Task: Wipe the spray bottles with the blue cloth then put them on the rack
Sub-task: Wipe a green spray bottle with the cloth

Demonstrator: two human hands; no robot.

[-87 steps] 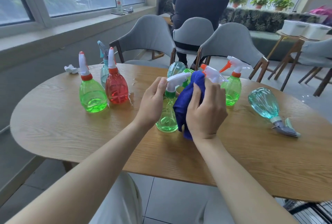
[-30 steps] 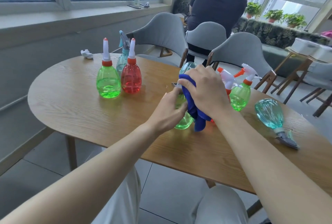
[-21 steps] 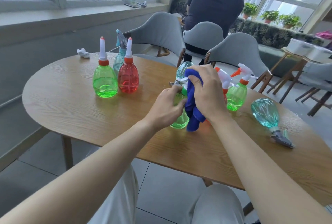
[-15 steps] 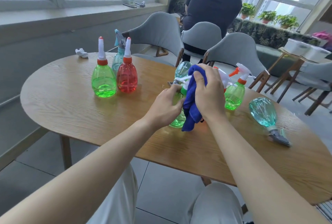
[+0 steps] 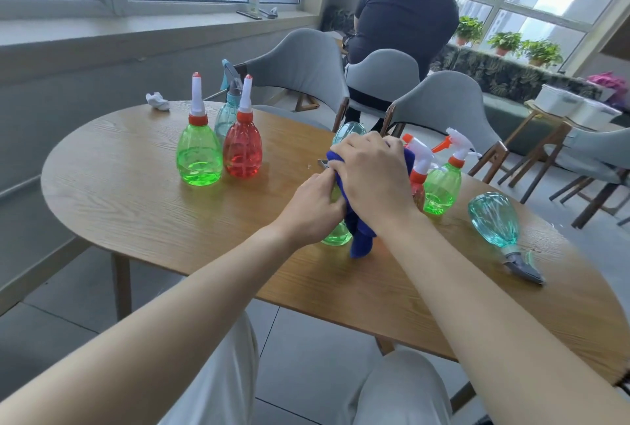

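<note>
A light green spray bottle [image 5: 337, 237] stands upright at the middle of the wooden table [image 5: 143, 206]. My left hand [image 5: 312, 208] grips its body. My right hand [image 5: 373, 179] holds the blue cloth [image 5: 359, 240] pressed over the bottle's top, which hides the spray head. Other spray bottles stand around: a green one [image 5: 198, 158], a red one [image 5: 242, 151] and a teal one [image 5: 227, 116] at the left, a green one [image 5: 442, 189] and a red one [image 5: 417, 182] at the right. A teal bottle [image 5: 494, 220] lies on its side. No rack is in view.
A crumpled white tissue [image 5: 157, 101] lies at the table's far left edge. Grey chairs [image 5: 439, 104] stand along the far side. A person in a dark shirt [image 5: 405, 12] stands behind them. Another teal bottle [image 5: 349, 129] sits behind my hands.
My right hand has slid the cloth from the bottle's side up over its spray head. My left hand dropped from the bottle's head to its body.
</note>
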